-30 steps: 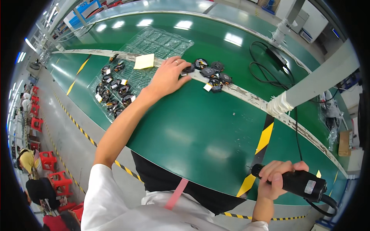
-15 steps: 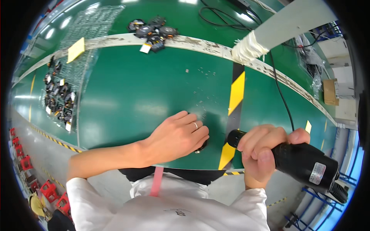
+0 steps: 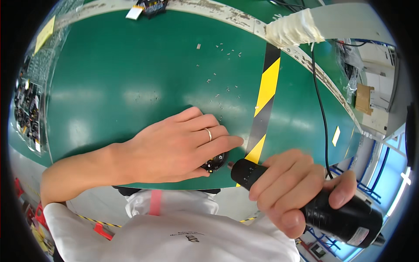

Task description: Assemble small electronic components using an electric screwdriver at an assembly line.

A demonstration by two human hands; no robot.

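Observation:
My left hand [image 3: 185, 146], with a ring on one finger, rests palm down near the table's front edge. Its fingers curve over a small round black part [image 3: 214, 163] with tiny components, holding it against the green tabletop; most of the part is hidden beneath the hand. To the right, my right hand [image 3: 283, 187] is wrapped round a black electric screwdriver [image 3: 338, 218]. The tool lies tilted, its tip pointing left toward the round part but apart from it. A black cable [image 3: 322, 109] runs from behind the right hand up toward the far edge.
Small loose bits, including a pale piece [image 3: 198, 46], are scattered beyond my left hand. Yellow-and-black tape [image 3: 267, 81] crosses the table. Dark parts [image 3: 155, 6] lie at the far edge; more dark parts [image 3: 28, 109] lie at left. A wrapped white post [image 3: 294, 28] stands far right.
The screwdriver has come left and closer to the round part in my right hand. More of the round part shows beneath my left hand. The whole view has shifted closer to the table.

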